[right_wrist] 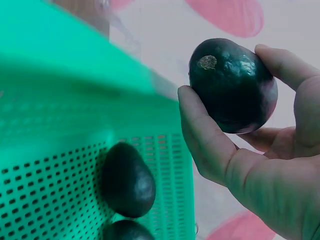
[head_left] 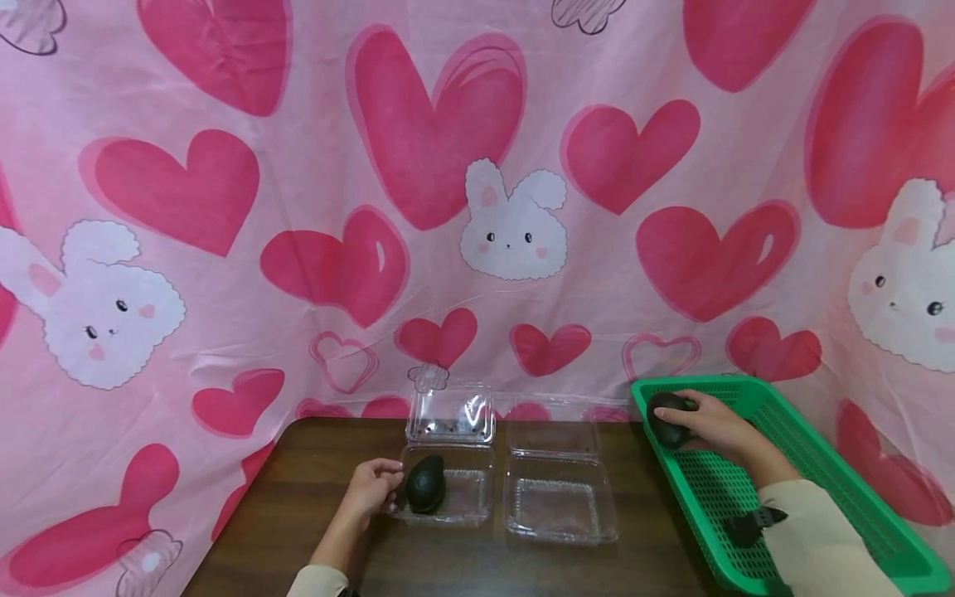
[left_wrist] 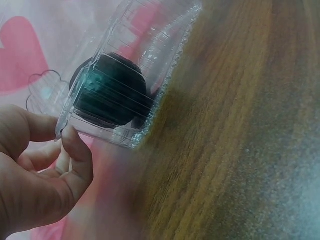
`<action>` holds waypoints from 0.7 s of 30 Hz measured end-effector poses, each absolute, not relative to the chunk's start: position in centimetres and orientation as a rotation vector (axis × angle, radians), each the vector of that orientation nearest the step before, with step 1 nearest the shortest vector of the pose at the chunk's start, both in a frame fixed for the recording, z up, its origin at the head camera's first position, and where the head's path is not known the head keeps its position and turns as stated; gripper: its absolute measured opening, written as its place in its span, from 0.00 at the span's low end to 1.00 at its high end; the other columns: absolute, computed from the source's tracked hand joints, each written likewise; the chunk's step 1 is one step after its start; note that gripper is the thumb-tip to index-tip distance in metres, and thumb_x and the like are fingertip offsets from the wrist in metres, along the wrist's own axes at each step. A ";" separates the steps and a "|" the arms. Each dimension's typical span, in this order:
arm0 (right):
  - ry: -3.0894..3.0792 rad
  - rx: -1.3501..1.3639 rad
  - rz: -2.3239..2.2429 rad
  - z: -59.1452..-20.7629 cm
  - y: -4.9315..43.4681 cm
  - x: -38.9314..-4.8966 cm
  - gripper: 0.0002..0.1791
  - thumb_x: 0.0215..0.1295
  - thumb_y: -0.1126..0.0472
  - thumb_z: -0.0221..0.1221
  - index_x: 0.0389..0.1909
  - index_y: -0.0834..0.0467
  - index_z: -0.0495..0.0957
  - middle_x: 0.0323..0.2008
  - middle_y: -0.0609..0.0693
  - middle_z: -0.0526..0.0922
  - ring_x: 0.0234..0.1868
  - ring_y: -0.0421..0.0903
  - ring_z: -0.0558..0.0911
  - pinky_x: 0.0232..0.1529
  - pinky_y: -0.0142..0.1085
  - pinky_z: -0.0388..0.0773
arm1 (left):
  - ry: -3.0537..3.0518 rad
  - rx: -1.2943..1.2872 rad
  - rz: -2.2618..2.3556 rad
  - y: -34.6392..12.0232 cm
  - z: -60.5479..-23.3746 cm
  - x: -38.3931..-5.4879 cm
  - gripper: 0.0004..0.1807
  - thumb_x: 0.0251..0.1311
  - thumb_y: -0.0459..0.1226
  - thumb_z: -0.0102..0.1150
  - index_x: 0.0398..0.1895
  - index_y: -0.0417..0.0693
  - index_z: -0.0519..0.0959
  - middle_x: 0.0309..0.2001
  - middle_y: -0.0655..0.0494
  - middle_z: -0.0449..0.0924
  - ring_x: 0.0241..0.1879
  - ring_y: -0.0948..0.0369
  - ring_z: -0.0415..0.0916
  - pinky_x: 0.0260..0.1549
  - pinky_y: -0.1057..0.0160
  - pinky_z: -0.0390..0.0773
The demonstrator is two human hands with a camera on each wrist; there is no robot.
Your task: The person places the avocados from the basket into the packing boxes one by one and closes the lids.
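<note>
Right hand (head_left: 709, 427) has an avocado (head_left: 666, 429) gripped, empty box (head_left: 558, 507) way off left, left hand (head_left: 372, 487) pinching the other box (head_left: 468, 491).

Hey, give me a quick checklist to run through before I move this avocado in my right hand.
1. Right hand grips the held avocado: ok.
2. Left hand steadies the left clamshell: ok, pinching its rim.
3. Left clamshell's lid open: ok.
4. Space beside the packed avocado: ok, bare on its right.
5. Held avocado over a clamshell: not ok, it's at the green basket's left rim.
6. Held avocado's ripeness: cannot tell.
</note>
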State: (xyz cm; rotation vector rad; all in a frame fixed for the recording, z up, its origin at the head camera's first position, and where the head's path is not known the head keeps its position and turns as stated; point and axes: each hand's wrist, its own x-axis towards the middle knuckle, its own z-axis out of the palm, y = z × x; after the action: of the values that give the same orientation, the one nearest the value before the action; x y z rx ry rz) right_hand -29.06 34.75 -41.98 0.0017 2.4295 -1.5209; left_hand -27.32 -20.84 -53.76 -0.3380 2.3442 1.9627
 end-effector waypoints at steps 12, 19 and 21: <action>2.473 -0.024 -1.522 -41.3 31.1 -28.8 0.50 0.73 0.46 0.62 0.77 0.72 0.47 0.69 0.78 0.58 0.57 0.65 0.80 0.51 0.54 0.87 | 2.348 -0.339 1.952 -20.7 -53.6 -27.3 0.12 0.68 0.27 0.58 0.51 0.26 0.77 0.29 0.50 0.75 0.20 0.58 0.68 0.17 0.63 0.77; 2.430 -0.026 -1.599 -42.0 29.0 -29.0 0.47 0.73 0.50 0.63 0.76 0.71 0.49 0.68 0.78 0.61 0.57 0.65 0.81 0.50 0.55 0.87 | 2.347 -0.339 1.955 -20.7 -53.5 -27.4 0.12 0.67 0.26 0.57 0.51 0.27 0.77 0.29 0.51 0.76 0.21 0.59 0.69 0.17 0.64 0.77; 2.413 -0.036 -1.625 -42.1 28.5 -29.1 0.46 0.73 0.51 0.63 0.76 0.71 0.49 0.68 0.78 0.61 0.57 0.65 0.81 0.51 0.56 0.86 | 2.346 -0.337 1.954 -20.7 -53.4 -27.4 0.11 0.67 0.25 0.57 0.50 0.27 0.77 0.29 0.51 0.76 0.21 0.59 0.69 0.17 0.64 0.77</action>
State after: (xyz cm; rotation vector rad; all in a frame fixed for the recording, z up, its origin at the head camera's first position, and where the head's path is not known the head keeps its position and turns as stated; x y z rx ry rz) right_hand -29.10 28.46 -42.10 -0.0358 2.4127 -1.6248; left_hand -27.37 -20.67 -53.42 -0.3374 2.3461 1.9536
